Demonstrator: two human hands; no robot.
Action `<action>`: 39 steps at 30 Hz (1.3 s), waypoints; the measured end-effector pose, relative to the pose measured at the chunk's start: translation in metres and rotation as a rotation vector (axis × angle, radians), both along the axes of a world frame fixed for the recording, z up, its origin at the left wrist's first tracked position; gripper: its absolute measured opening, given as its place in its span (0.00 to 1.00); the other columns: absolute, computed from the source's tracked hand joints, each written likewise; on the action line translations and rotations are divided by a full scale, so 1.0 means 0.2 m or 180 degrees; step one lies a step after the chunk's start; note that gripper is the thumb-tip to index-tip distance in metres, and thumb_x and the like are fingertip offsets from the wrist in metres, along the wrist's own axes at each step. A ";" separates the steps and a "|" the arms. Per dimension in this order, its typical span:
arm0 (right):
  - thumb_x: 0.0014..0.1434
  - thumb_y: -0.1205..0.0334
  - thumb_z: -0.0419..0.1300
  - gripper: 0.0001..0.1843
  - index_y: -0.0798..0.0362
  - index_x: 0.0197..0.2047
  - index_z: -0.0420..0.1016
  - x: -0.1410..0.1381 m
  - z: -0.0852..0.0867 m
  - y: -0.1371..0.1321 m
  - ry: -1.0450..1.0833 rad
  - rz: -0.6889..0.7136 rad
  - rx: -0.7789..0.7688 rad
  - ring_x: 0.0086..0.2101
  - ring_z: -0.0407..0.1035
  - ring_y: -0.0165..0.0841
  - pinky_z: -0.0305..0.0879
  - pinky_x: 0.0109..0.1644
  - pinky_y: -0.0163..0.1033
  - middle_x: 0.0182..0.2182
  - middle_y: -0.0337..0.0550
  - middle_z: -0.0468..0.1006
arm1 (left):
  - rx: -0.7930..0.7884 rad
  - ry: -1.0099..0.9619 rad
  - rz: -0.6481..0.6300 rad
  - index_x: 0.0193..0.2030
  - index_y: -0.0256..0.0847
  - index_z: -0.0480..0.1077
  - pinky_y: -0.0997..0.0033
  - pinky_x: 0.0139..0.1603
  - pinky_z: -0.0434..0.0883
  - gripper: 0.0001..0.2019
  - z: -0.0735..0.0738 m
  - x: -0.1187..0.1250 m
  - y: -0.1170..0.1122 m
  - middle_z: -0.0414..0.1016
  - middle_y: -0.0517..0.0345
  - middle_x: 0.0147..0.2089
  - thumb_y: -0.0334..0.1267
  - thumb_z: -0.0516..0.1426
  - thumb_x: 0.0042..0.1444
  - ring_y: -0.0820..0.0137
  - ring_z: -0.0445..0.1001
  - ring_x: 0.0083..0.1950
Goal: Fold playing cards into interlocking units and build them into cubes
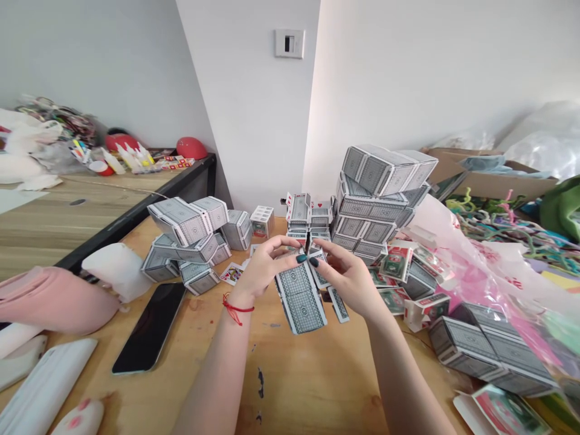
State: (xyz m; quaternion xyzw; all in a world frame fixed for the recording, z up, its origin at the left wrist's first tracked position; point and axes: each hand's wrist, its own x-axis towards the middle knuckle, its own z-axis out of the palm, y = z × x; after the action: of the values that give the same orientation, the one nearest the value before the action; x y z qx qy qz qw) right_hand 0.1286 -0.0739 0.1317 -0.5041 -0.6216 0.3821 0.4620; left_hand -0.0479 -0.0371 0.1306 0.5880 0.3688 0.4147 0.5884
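Just above the middle of the wooden table, both hands grip one piece built from joined playing cards [302, 305], patterned backs outward. My left hand [267, 266], with a red string bracelet at the wrist, is closed on its upper left edge. My right hand [351, 278] pinches the upper right part. The two thumbs, with dark green nails, almost meet at the top. A narrow card strip [338, 304] shows beneath my right hand. Behind the fingers stand more folded card pieces [299, 208], partly hidden. Loose face-up cards [232, 273] lie left of my left hand.
Tall stacked card boxes [380, 199] rise at back right, and a lower stack [190, 241] stands at left. Green-and-red card packs [396, 263] and pink plastic [484, 284] crowd the right. A black phone [149, 329] lies at left near a pink pouch [58, 299].
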 end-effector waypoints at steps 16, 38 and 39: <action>0.51 0.54 0.58 0.22 0.51 0.50 0.70 -0.02 0.00 0.00 0.0057 0.0061 0.0090 0.32 0.71 0.32 0.69 0.35 0.38 0.39 0.45 0.77 | -0.0155 -0.0140 0.0016 0.38 0.39 0.67 0.73 0.36 0.64 0.14 -0.01 0.01 0.00 0.71 0.60 0.34 0.42 0.60 0.46 0.74 0.69 0.33; 0.52 0.51 0.57 0.21 0.51 0.48 0.72 0.00 -0.02 0.02 0.0129 -0.0097 -0.0073 0.34 0.71 0.36 0.68 0.35 0.38 0.38 0.45 0.77 | -0.0240 -0.0148 0.0325 0.37 0.38 0.69 0.71 0.36 0.66 0.16 -0.03 0.07 0.01 0.72 0.57 0.33 0.45 0.60 0.44 0.71 0.71 0.34; 0.52 0.51 0.57 0.21 0.51 0.48 0.72 0.00 -0.03 0.02 0.0139 -0.0110 -0.0085 0.34 0.71 0.36 0.68 0.35 0.38 0.37 0.44 0.77 | -0.0261 -0.0166 0.0331 0.37 0.38 0.69 0.71 0.36 0.66 0.16 -0.04 0.07 0.01 0.72 0.58 0.32 0.45 0.60 0.44 0.71 0.71 0.34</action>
State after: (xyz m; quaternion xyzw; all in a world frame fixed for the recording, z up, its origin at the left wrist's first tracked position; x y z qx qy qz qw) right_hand 0.1289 -0.0697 0.1265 -0.5125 -0.5974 0.3931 0.4752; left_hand -0.0340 -0.0348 0.1233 0.5324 0.4002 0.4444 0.5990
